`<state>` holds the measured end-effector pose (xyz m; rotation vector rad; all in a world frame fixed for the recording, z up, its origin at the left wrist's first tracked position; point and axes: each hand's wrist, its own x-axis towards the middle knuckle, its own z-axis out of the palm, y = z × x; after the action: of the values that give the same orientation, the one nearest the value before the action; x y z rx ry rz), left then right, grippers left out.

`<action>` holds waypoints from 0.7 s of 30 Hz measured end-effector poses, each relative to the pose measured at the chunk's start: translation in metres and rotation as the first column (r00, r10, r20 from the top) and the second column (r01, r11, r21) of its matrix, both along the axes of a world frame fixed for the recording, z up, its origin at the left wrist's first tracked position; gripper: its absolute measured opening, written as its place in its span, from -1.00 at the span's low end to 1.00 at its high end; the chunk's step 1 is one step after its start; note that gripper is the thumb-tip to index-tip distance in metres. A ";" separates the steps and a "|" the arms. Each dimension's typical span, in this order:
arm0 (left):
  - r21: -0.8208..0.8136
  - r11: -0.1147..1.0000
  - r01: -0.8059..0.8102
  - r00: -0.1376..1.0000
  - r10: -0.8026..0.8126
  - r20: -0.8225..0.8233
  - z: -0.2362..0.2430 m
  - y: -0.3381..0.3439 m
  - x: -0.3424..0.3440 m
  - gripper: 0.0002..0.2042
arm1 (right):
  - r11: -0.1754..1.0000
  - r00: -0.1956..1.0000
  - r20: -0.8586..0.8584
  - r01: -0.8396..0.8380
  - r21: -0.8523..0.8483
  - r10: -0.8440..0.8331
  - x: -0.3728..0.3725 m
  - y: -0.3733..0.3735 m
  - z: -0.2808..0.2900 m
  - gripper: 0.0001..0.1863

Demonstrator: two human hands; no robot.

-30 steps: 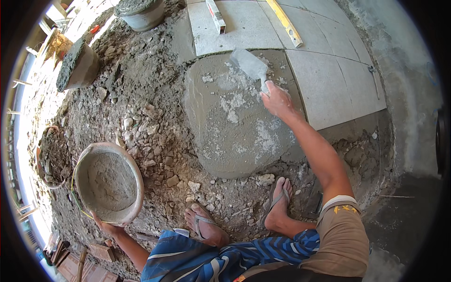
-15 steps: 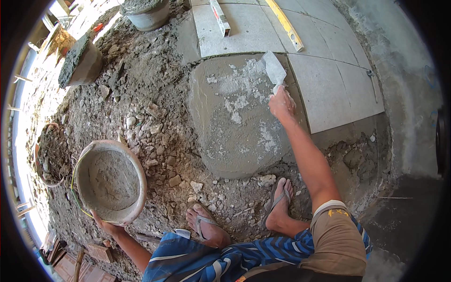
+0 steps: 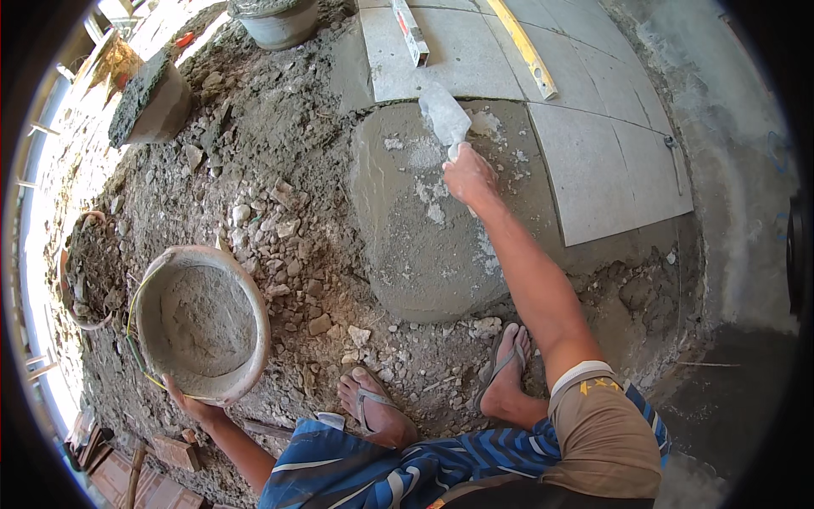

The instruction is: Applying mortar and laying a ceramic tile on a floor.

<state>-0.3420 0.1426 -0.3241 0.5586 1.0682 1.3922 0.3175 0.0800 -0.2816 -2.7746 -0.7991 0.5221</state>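
Out over a smooth bed of wet mortar [image 3: 441, 263], my right hand [image 3: 471, 176] is closed round the handle of a trowel [image 3: 444, 115]. Its pale, powder-coated blade lies at the far edge of the bed, near the laid tiles. Clumps of light grey powder [image 3: 428, 154] are scattered on the mortar. At the lower left, my left hand [image 3: 193, 405] grips the near rim of a round basin [image 3: 254, 348], which tilts toward me. Dry grey cement powder [image 3: 212, 327] fills part of the basin; some of my left fingers are hidden beneath it.
Large grey tiles [image 3: 598, 170] border the bed at the right and far side. A yellow spirit level [image 3: 527, 53] and a metal straightedge [image 3: 409, 34] lie on them. Two mortar buckets [image 3: 161, 102] stand at the far left. Rubble [image 3: 284, 246] covers the ground between basin and bed.
My right hand has swung the trowel to the left across the far part of the bed. A fresh patch of powder shows to its right. The left hand still holds the basin.
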 end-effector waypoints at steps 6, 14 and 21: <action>0.091 0.996 -0.022 0.994 0.032 -0.108 -0.018 0.001 -0.020 -0.52 | 0.996 0.995 0.029 0.092 0.014 -0.092 0.016 -0.010 0.000 -0.57; 0.062 0.998 -0.030 0.993 0.037 -0.108 -0.012 -0.001 -0.009 -0.44 | 0.969 0.971 0.036 0.234 0.074 -0.237 0.028 -0.063 -0.022 -0.51; 0.017 0.995 -0.102 0.977 0.104 -0.186 -0.002 -0.001 -0.002 -0.48 | 0.976 0.978 0.038 0.202 0.076 -0.205 0.002 -0.033 -0.023 -0.52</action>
<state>-0.3441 0.1420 -0.3263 0.6572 1.2573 1.4557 0.3197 0.0474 -0.3046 -2.7683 -0.5222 0.3860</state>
